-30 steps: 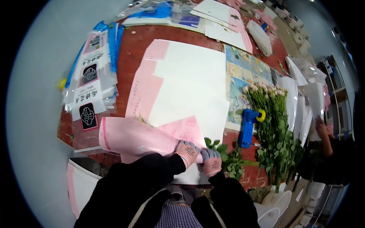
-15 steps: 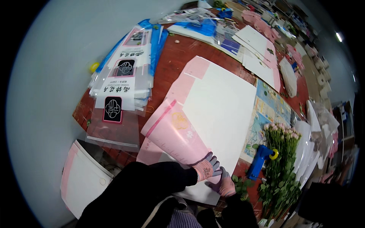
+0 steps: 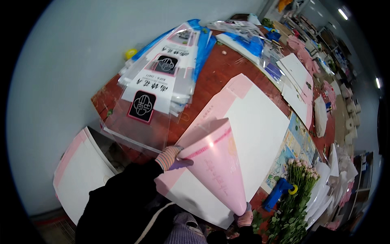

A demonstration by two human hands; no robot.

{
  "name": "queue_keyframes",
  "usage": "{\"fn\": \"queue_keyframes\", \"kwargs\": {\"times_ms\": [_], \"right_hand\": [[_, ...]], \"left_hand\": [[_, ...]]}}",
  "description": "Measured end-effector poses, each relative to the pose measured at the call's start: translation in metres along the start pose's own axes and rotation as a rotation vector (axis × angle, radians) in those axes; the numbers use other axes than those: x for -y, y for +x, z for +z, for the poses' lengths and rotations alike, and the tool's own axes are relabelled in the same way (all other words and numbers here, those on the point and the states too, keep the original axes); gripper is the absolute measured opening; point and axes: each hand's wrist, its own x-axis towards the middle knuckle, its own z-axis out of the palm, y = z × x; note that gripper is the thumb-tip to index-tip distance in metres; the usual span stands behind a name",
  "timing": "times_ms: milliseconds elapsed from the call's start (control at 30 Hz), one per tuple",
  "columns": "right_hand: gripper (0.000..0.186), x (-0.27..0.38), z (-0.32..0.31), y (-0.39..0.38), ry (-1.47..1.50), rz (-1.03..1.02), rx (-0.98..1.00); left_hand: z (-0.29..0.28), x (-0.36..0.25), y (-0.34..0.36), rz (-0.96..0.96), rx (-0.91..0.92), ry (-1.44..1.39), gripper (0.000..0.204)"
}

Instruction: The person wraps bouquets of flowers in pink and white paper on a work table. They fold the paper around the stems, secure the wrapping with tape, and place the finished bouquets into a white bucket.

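Observation:
A pink flower-wrap cone (image 3: pixel 217 168), with a darker pink band near its wide mouth, is tilted above a large white sheet with pink edging (image 3: pixel 260 118). The cone's mouth faces up and left, and its point comes down at the near right. My left hand (image 3: pixel 170 157), in a striped glove with grey fingertips, grips the left side of the mouth's rim. At the narrow tip, my right hand (image 3: pixel 245 216) in a matching glove is closed around the point; some of its fingers are hidden behind the cone.
Clear printed sleeves (image 3: pixel 150 85) are fanned at the left. On the right lie a blue tape dispenser (image 3: pixel 278 194) and pale pink roses (image 3: pixel 298 175). White sheets (image 3: pixel 298 83) lie farther back. Another white, pink-edged stack (image 3: pixel 83 175) is at the lower left.
My left hand has moved from near the cone's tip up to its rim. The cone has turned more upright, showing its open mouth. My right hand stays at the tip, and the view has shifted.

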Motion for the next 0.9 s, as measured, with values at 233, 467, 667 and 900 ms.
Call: {"fn": "queue_keyframes", "kwargs": {"times_ms": [233, 467, 667, 900], "right_hand": [[0.039, -0.053, -0.006, -0.012, -0.844, -0.253, -0.121], [0.044, -0.026, 0.006, -0.027, -0.837, -0.067, -0.354], [0.036, -0.006, 0.007, -0.016, -0.693, -0.049, -0.268], [0.033, -0.100, 0.000, 0.000, -0.266, -0.141, -0.128]], "left_hand": [[0.021, -0.021, -0.045, -0.233, -0.099, 0.323, 0.075], [0.034, 0.006, -0.046, -0.210, -0.185, 0.249, 0.069], [0.036, 0.018, -0.049, -0.293, -0.132, 0.112, 0.064], [0.033, 0.013, -0.041, -0.405, 0.096, -0.114, 0.067]]}}
